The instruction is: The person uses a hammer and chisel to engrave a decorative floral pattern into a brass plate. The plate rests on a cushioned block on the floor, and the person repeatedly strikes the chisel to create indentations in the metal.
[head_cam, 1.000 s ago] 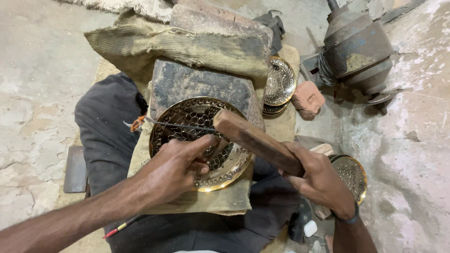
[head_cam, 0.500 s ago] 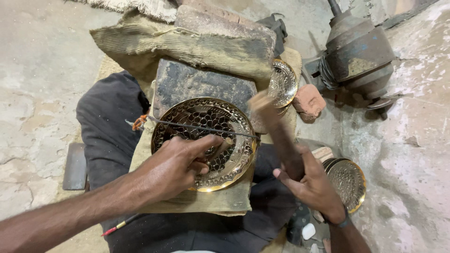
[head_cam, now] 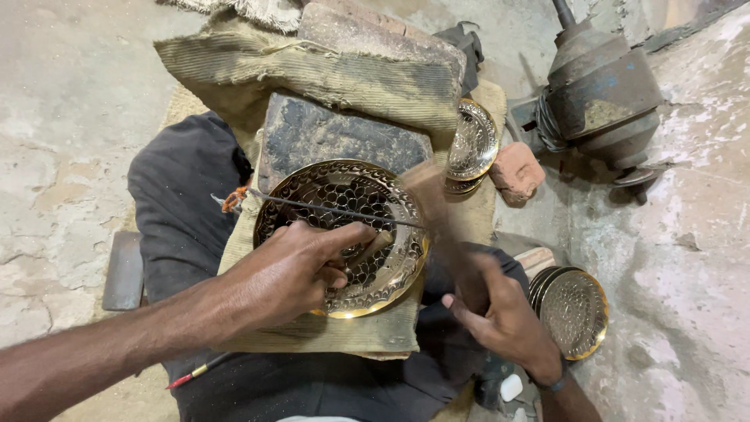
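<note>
A round pierced brass plate lies on a cloth-covered block across my lap. My left hand rests on the plate and pinches a short metal punch whose tip touches the plate's patterned surface. A thin metal rod lies across the plate above my fingers. At the plate's right edge my right hand grips a wooden beater, which is blurred and points up and away from me.
A dark stone slab and a sack-wrapped block sit beyond the plate. Other brass plates stand at the upper right and stacked by my right wrist. A brick piece, a motor and a flat metal piece are nearby.
The wooden beater lay slanted over the plate a second ago; my right hand has swung it off to the right edge, where it is blurred. My left hand stays put.
</note>
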